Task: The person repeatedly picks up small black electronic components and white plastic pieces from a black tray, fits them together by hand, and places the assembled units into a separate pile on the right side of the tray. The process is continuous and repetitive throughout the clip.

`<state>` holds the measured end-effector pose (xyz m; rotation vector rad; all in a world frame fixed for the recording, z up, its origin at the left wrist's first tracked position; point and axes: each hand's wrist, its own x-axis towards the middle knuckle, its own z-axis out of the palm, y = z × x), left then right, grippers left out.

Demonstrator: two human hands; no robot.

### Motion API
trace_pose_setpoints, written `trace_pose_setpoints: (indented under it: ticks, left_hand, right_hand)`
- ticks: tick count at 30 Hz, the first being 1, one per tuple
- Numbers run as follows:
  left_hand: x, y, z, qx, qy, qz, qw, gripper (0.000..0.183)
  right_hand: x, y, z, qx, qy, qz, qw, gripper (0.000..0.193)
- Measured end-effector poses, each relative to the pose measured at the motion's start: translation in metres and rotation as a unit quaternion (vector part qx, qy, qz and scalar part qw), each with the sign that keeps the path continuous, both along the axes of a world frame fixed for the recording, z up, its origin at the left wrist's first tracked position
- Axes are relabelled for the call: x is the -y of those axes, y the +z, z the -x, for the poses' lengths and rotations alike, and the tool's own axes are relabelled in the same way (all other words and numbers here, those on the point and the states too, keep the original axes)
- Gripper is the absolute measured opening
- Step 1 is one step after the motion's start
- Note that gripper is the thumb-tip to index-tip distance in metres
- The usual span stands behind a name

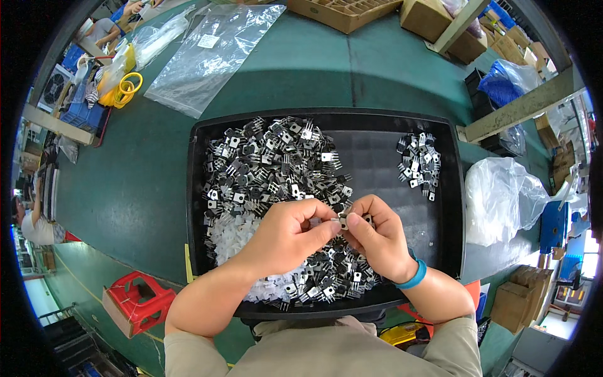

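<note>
Over a black tray (402,129), my two hands meet fingertip to fingertip. My right hand (381,240), with a blue wristband, pinches a small transistor (343,221) with a metal tab. My left hand (290,234) is closed in a pinch right against it; a whitish bit shows at its fingertips, but I cannot tell what it is. A large heap of three-legged black and silver transistors (270,157) fills the tray's left side and runs under my hands. Small white plastic pieces (232,235) lie heaped beside my left forearm. A smaller transistor pile (419,163) sits at the tray's right.
The tray stands on a green table (132,195). Beyond it lie a clear plastic bag (217,56) and a divided cardboard box (345,16). Another clear bag (502,198) is at the right, near a metal post (521,107). A red stool (137,305) stands lower left.
</note>
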<state>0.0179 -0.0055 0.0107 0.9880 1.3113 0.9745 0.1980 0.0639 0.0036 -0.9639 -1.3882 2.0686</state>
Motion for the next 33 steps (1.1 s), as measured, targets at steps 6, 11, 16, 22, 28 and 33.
trace_pose_setpoints:
  ticks: [6, 11, 16, 22, 28, 33]
  left_hand:
    - [-0.003, 0.003, 0.006, 0.087, 0.035, 0.033, 0.995, 0.012]
    - [-0.004, -0.002, 0.005, 0.128, 0.065, 0.009, 0.990, 0.010]
    - [-0.004, 0.003, 0.008, 0.123, 0.049, -0.008, 0.991, 0.011]
    - [-0.004, 0.003, 0.011, 0.180, 0.034, 0.014, 0.983, 0.012]
    - [-0.004, 0.004, 0.011, 0.200, 0.005, 0.047, 0.979, 0.014]
    - [-0.004, 0.002, 0.011, 0.213, 0.000, 0.062, 0.975, 0.014]
  right_hand:
    - [0.001, -0.003, 0.000, -0.020, -0.062, -0.167, 0.984, 0.012]
    - [-0.002, 0.011, -0.003, 0.045, 0.072, -0.332, 0.939, 0.030]
    - [-0.003, 0.015, -0.003, 0.057, 0.068, -0.297, 0.951, 0.031]
    - [-0.004, 0.016, -0.005, 0.028, 0.072, -0.235, 0.969, 0.025]
    - [-0.007, 0.014, -0.011, 0.035, 0.030, -0.337, 0.940, 0.020]
    - [-0.004, 0.017, -0.007, 0.032, 0.031, -0.398, 0.916, 0.021]
